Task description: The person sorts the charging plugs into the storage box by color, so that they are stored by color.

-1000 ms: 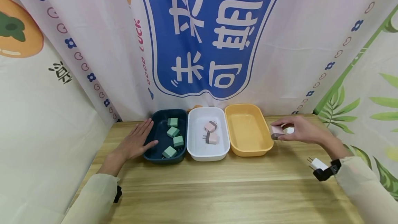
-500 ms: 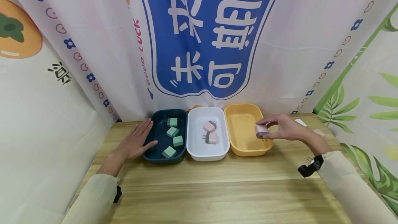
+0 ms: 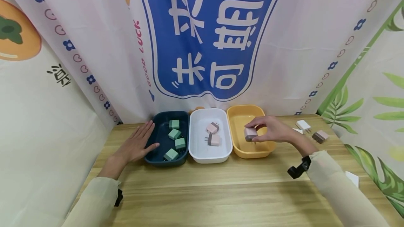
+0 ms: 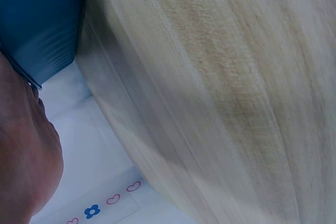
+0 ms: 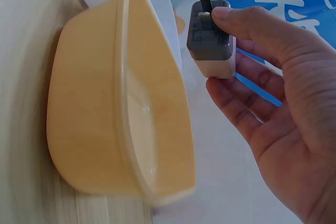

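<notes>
Above the yellow bin [image 3: 240, 113] my right hand [image 3: 273, 129] pinches a pink charger plug [image 3: 250, 134] with a grey prong face. The right wrist view shows that charger plug [image 5: 212, 35] between thumb and fingers, its metal prongs bare, apart from the bin wall [image 5: 89, 103]. My left hand [image 3: 135, 144] rests with fairly straight fingers on the left rim of the dark blue bin [image 3: 157, 157], which holds several green charger plugs [image 3: 171, 154]. In the white bin [image 3: 211, 155] between them lie two pink charger plugs [image 3: 214, 140]. Only part of the left hand [image 4: 26, 145] shows in the left wrist view.
Right of the yellow bin, white charger plugs [image 3: 303, 125] and a pink one with a dark face [image 3: 320, 136] lie on the wooden table [image 3: 221, 192]. Another white piece [image 3: 352, 178] is partly behind the right sleeve. A printed curtain [image 3: 274, 62] hangs behind the bins.
My right hand has carried the pink charger plug leftward, from the table right of the yellow bin to above that bin. The left hand keeps its place on the blue bin.
</notes>
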Demonstrator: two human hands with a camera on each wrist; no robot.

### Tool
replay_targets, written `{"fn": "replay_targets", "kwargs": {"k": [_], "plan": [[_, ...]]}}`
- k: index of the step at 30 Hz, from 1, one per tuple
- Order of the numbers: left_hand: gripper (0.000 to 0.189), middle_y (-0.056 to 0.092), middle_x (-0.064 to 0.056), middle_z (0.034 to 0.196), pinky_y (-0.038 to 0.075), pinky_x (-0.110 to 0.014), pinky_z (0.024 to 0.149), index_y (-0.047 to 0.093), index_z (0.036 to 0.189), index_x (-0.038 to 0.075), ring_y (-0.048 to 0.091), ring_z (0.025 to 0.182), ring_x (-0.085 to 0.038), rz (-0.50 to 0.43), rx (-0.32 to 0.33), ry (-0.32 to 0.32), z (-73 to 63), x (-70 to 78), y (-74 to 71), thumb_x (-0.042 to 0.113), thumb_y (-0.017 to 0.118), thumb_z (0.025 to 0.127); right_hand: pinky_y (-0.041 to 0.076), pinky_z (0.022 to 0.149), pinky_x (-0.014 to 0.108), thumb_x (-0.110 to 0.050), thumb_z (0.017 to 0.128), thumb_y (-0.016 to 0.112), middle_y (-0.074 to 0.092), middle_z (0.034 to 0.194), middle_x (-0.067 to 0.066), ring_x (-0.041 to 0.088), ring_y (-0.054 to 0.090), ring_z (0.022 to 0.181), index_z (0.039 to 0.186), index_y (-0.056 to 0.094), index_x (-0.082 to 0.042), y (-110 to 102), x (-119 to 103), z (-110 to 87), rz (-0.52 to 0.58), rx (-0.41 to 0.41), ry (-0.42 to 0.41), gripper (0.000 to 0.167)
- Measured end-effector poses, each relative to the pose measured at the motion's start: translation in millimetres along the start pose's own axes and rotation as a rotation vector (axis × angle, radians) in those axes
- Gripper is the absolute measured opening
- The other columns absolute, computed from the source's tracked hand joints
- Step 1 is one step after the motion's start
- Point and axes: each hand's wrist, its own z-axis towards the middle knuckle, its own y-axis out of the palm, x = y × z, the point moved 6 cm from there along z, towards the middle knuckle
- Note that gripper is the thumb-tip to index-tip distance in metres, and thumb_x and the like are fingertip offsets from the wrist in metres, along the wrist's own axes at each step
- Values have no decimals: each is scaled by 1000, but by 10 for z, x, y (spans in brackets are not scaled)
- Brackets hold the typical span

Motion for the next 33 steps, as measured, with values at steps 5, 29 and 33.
{"fn": "replay_targets", "kwargs": {"k": [5, 29, 33], "plan": [[92, 9, -21, 177, 11, -64, 130, 14, 169, 1, 8, 163, -41, -15, 29, 10, -8, -5, 1, 60, 47, 107, 63, 91, 38, -18, 83, 93, 77, 119, 3, 19, 71, 101, 126, 78, -10, 114, -30, 114, 31, 7, -36, 46], [91, 7, -21, 177, 10, -63, 130, 14, 169, 0, 8, 163, -41, -12, 26, 10, -12, 10, -16, 59, 48, 108, 61, 94, 53, -22, 84, 92, 77, 117, 2, 17, 69, 99, 126, 78, -10, 547, -106, 468, 109, 44, -39, 46], [91, 5, -20, 177, 8, -62, 131, 13, 169, 0, 6, 164, -40, -5, 9, 3, -8, 3, -10, 59, 46, 108, 61, 97, 47, -23, 85, 91, 77, 119, 1, 17, 68, 101, 128, 77, -10, 619, -91, 501, 105, 43, -17, 48]]}}
